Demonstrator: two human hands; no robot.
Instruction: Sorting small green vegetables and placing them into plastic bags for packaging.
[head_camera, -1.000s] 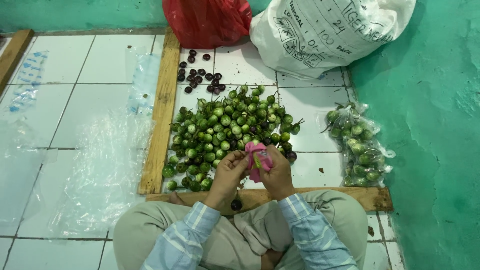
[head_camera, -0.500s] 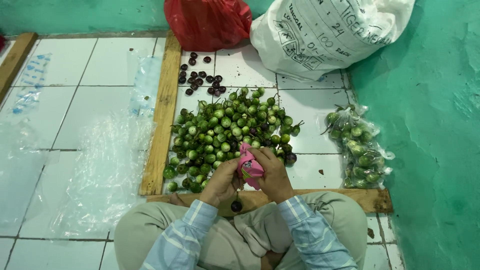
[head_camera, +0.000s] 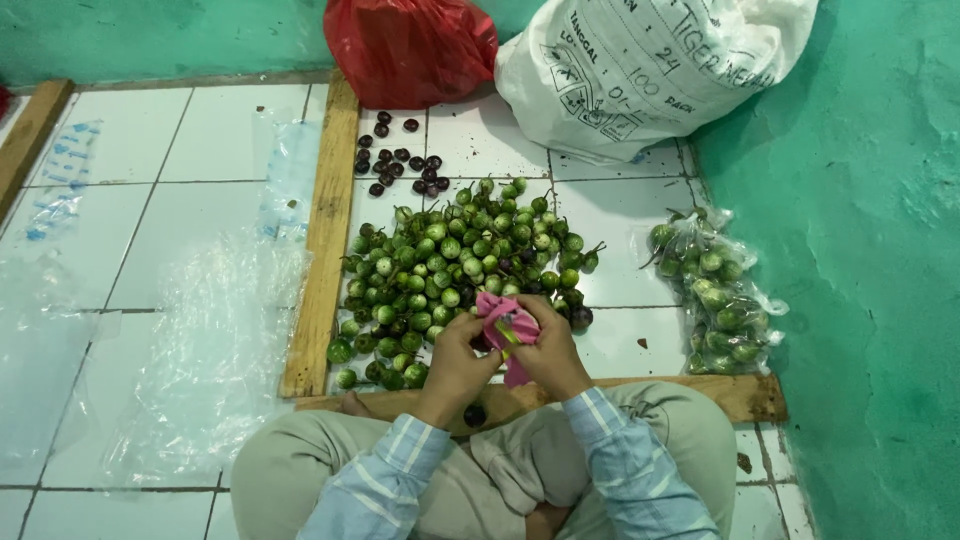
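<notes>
1. Clear plastic sheets (head_camera: 190, 370) lie crumpled over the white floor tiles (head_camera: 120, 150) in the left half of the frame.
2. Left of centre, a wooden plank (head_camera: 322, 240) runs from top to bottom, edging a pile of small green round eggplants (head_camera: 450, 270) in the middle of the frame.
3. Above that pile, a few dark purple fruits (head_camera: 397, 162) sit scattered, with a red plastic bag (head_camera: 410, 45) at the top centre.
4. At lower centre, the left hand (head_camera: 455, 360) is closed on the left side of a pink cloth (head_camera: 505, 325), fingers curled around it.
5. Just right of it, the right hand (head_camera: 550, 345) grips the same cloth from the other side; a bit of green shows between the two hands.
6. Along the bottom, blue striped sleeves (head_camera: 630, 470) and beige trousers (head_camera: 300, 460) fill the frame, with a second wooden plank (head_camera: 720, 392) crossing in front of the knees.
7. At upper right rests a large white sack (head_camera: 650, 70).
8. At centre right, a clear bag of green eggplants (head_camera: 715, 295) lies beside the teal wall (head_camera: 870, 250).
</notes>
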